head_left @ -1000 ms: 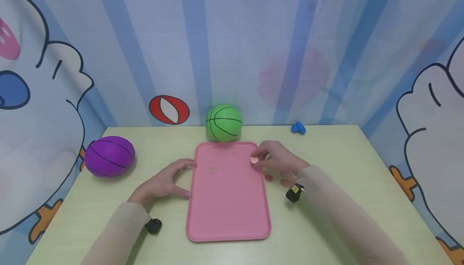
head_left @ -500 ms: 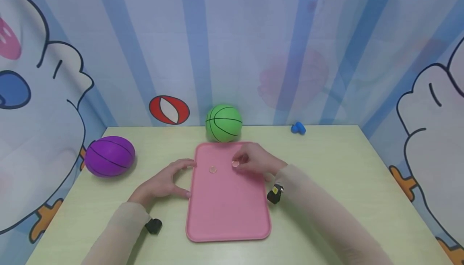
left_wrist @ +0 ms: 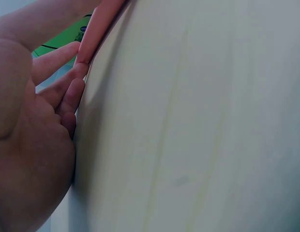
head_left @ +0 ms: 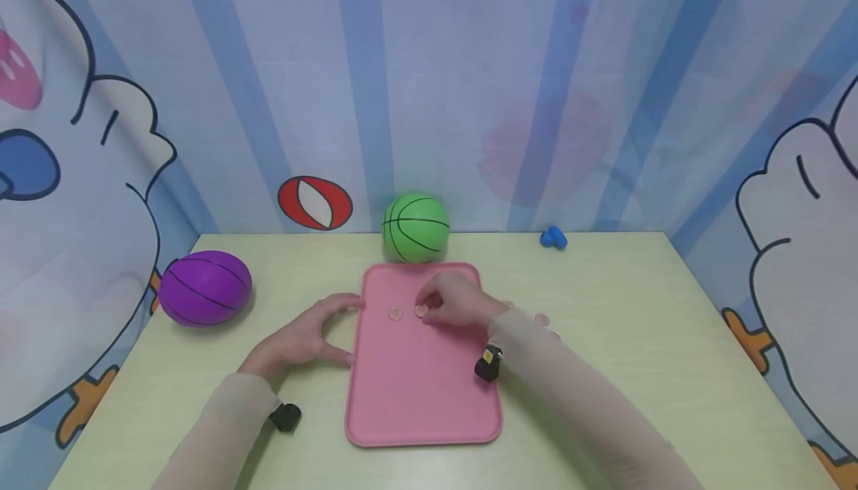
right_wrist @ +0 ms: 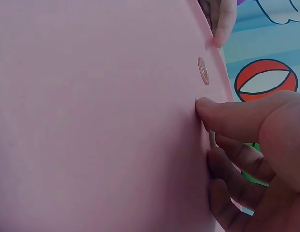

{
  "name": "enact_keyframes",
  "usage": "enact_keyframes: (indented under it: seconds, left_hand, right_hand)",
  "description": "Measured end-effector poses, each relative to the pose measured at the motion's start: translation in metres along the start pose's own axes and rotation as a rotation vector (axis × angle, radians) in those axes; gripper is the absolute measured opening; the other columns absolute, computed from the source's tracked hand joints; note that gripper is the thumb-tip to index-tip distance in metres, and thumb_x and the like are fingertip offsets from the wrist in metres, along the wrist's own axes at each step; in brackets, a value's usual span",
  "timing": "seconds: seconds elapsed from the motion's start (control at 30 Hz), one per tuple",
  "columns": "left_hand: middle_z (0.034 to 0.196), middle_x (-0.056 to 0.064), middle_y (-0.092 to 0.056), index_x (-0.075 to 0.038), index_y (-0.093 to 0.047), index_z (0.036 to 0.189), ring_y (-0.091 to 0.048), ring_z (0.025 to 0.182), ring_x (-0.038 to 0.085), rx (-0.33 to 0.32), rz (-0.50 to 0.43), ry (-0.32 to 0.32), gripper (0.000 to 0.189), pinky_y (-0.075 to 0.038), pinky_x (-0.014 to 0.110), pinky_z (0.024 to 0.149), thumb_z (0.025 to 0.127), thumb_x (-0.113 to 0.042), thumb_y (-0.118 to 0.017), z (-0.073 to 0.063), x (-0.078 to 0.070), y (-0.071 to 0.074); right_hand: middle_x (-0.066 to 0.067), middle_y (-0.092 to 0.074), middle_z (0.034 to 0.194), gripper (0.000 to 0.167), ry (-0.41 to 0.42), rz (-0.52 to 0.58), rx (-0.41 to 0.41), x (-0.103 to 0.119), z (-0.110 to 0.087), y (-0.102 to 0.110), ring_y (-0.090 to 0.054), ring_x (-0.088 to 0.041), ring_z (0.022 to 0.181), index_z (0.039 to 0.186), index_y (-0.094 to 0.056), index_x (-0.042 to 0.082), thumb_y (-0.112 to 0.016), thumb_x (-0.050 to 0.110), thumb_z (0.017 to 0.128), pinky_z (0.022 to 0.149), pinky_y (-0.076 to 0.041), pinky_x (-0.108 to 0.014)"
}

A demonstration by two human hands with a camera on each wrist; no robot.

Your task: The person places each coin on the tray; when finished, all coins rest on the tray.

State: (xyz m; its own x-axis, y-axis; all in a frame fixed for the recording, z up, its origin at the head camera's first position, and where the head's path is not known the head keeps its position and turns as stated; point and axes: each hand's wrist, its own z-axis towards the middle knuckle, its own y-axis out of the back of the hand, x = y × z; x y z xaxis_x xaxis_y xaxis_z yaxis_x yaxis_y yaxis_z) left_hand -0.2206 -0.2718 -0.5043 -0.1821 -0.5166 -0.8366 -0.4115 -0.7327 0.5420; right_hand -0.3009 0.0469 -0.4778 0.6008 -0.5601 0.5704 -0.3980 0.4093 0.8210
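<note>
A pink tray [head_left: 422, 401] lies on the table. Toward its far left, one copper-coloured coin [head_left: 395, 313] rests flat; the right wrist view shows the same coin [right_wrist: 203, 71] beyond the thumb tip. Just right of it, my right hand [head_left: 459, 300] pinches a second coin [head_left: 421, 311] between thumb and fingers, low over the tray's surface. In the right wrist view, only a thin edge of the held coin [right_wrist: 212, 139] shows. My left hand [head_left: 304, 333] touches the tray's left rim with spread thumb and fingers.
Several more coins [head_left: 541, 319] lie on the table right of the tray, partly hidden by the right sleeve. Behind the tray stands a green ball [head_left: 415, 228]. A purple ball [head_left: 205, 288] sits at the left, and small blue objects [head_left: 553, 237] at the back right.
My right hand has carried the coin leftward from the tray's right edge to beside the first coin, and has come lower. The left hand keeps its place at the rim.
</note>
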Motion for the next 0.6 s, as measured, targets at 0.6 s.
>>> enact_keyframes:
  seconds: [0.6]
  left_hand:
    - [0.168,0.007,-0.035,-0.023,-0.047,0.157,-0.031,0.152,0.039,-0.001,0.004,-0.004,0.097,-0.017,0.070,0.125,0.073,-0.029,-0.097,0.0006,0.0002,-0.0006]
  right_hand:
    - [0.005,-0.076,0.092,0.013,-0.060,0.018,-0.027,0.0034,0.0021,-0.0054,-0.066,-0.007,0.086,0.101,-0.080,0.013,-0.084,0.015,0.089,0.084,-0.057,-0.026]
